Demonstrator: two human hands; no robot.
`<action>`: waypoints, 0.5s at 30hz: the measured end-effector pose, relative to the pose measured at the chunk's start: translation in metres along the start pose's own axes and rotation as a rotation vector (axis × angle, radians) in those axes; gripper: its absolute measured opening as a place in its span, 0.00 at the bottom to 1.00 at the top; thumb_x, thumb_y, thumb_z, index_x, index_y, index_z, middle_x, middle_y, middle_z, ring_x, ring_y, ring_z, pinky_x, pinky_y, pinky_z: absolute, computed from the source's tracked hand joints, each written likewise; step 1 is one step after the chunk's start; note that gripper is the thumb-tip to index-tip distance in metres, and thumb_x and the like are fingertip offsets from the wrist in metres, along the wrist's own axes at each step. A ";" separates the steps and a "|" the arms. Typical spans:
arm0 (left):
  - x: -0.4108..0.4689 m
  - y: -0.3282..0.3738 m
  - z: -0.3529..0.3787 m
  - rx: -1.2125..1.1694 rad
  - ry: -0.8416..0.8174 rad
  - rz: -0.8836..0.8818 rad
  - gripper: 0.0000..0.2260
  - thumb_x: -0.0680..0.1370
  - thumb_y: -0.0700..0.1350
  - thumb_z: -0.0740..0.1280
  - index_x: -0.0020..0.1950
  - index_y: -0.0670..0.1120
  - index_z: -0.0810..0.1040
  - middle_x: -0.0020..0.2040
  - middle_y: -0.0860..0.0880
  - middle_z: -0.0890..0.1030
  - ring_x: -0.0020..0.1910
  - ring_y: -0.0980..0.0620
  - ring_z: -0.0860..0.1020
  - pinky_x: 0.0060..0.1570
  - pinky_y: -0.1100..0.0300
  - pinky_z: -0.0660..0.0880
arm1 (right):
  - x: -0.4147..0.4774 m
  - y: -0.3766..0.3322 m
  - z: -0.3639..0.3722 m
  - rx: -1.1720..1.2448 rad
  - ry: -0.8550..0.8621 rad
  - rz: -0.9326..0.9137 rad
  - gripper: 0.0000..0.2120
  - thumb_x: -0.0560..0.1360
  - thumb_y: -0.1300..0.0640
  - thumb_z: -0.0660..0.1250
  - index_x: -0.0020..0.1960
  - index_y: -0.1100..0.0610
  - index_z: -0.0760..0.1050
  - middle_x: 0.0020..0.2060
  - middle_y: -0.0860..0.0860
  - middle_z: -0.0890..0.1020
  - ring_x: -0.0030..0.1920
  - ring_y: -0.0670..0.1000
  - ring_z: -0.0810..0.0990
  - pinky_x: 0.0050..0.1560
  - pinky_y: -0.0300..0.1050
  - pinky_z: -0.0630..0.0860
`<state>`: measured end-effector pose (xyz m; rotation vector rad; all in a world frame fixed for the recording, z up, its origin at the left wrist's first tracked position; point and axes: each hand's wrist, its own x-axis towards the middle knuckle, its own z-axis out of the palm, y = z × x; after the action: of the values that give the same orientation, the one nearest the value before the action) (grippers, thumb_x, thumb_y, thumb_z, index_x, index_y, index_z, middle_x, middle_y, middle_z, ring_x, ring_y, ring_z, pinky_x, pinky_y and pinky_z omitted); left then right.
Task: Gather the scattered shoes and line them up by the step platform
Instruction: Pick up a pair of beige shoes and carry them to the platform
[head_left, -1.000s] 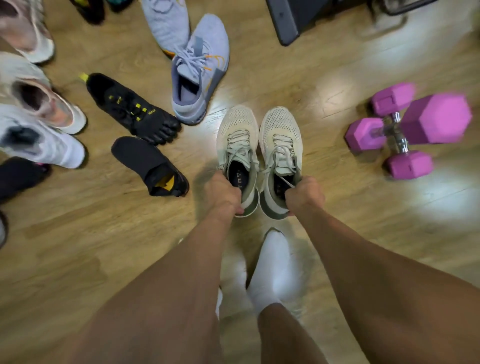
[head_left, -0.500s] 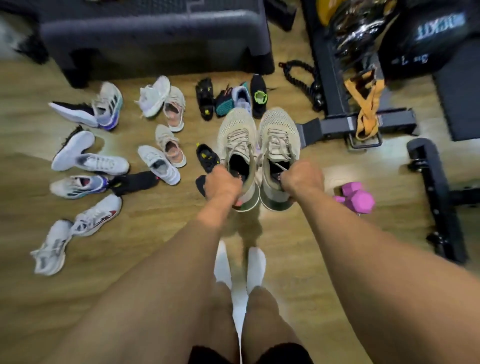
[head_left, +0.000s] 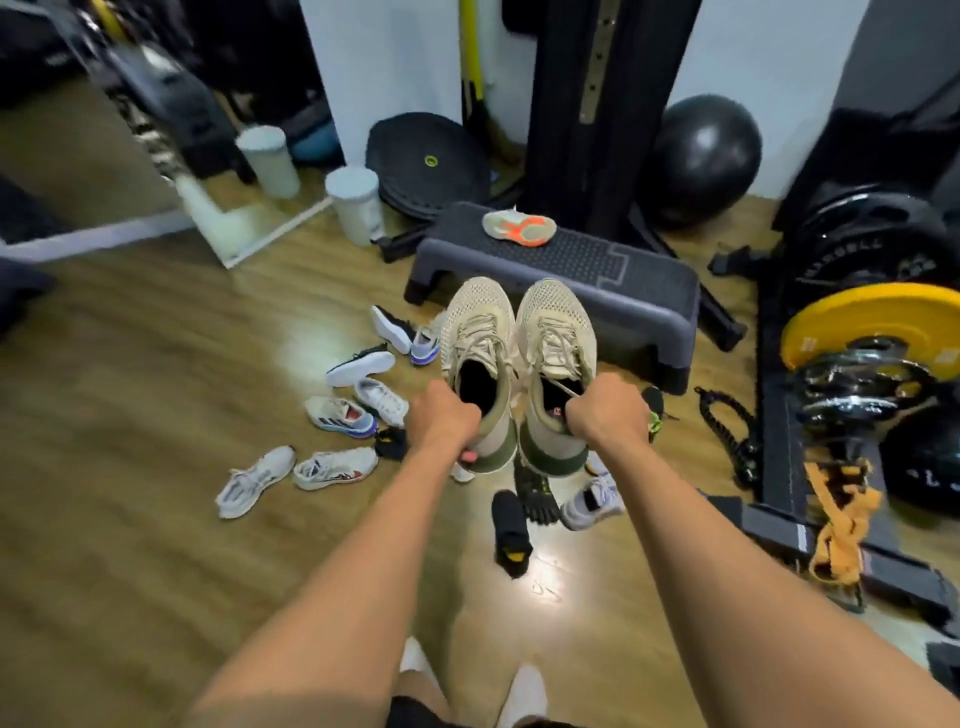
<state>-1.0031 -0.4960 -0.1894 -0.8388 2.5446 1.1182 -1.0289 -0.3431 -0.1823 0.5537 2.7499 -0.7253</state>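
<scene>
1. My left hand (head_left: 441, 418) is clenched on the heel collar of the left beige mesh sneaker (head_left: 480, 364), fingers curled into the opening so the shoe hangs level with its toe pointing away from me.

2. My right hand (head_left: 605, 410) grips the heel of the right beige mesh sneaker (head_left: 558, 364) the same way. I hold the pair side by side, nearly touching, so both can go down together as a matched pair, already aligned.

3. Both sneakers are up off the wooden floor (head_left: 156, 415), held out in front of me over the scatter, toes aimed at the grey step platform (head_left: 597, 270), which is where the row belongs.

4. Below and left of my hands lie loose shoes: a white sneaker with a red and blue side (head_left: 336, 467), another white sneaker (head_left: 254, 480), a white and blue one (head_left: 340, 414). Just under my hands sit a black toe shoe (head_left: 535, 486) and a black slip-on (head_left: 511, 535). None is lined up yet, so I judge the job barely begun.

5. One shoe lies sole-up (head_left: 519, 227) on top of the platform; it will need to come down.

6. To my right stand a yellow weight plate (head_left: 872, 327) and rack, so I should keep the row clear of them.
</scene>
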 end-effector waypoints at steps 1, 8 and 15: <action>0.003 -0.009 -0.015 -0.021 0.018 -0.020 0.12 0.77 0.37 0.61 0.59 0.40 0.76 0.55 0.42 0.79 0.22 0.56 0.68 0.09 0.71 0.58 | -0.005 -0.017 0.003 -0.012 -0.015 -0.045 0.13 0.72 0.60 0.66 0.55 0.64 0.77 0.54 0.60 0.80 0.56 0.62 0.78 0.47 0.47 0.72; 0.045 -0.089 -0.121 -0.236 0.158 -0.205 0.11 0.75 0.38 0.61 0.55 0.41 0.78 0.54 0.41 0.80 0.23 0.46 0.81 0.22 0.58 0.78 | -0.038 -0.152 0.058 -0.070 -0.135 -0.262 0.06 0.73 0.58 0.69 0.47 0.60 0.76 0.41 0.53 0.78 0.42 0.52 0.76 0.39 0.45 0.73; 0.104 -0.185 -0.241 -0.336 0.322 -0.316 0.10 0.75 0.37 0.59 0.52 0.41 0.78 0.53 0.40 0.80 0.25 0.44 0.82 0.31 0.55 0.81 | -0.075 -0.302 0.150 -0.104 -0.259 -0.421 0.04 0.73 0.59 0.67 0.47 0.59 0.75 0.41 0.55 0.80 0.44 0.54 0.81 0.48 0.51 0.81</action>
<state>-0.9747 -0.8157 -0.1802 -1.5565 2.3639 1.4171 -1.0674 -0.6855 -0.1570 -0.1421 2.6570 -0.6773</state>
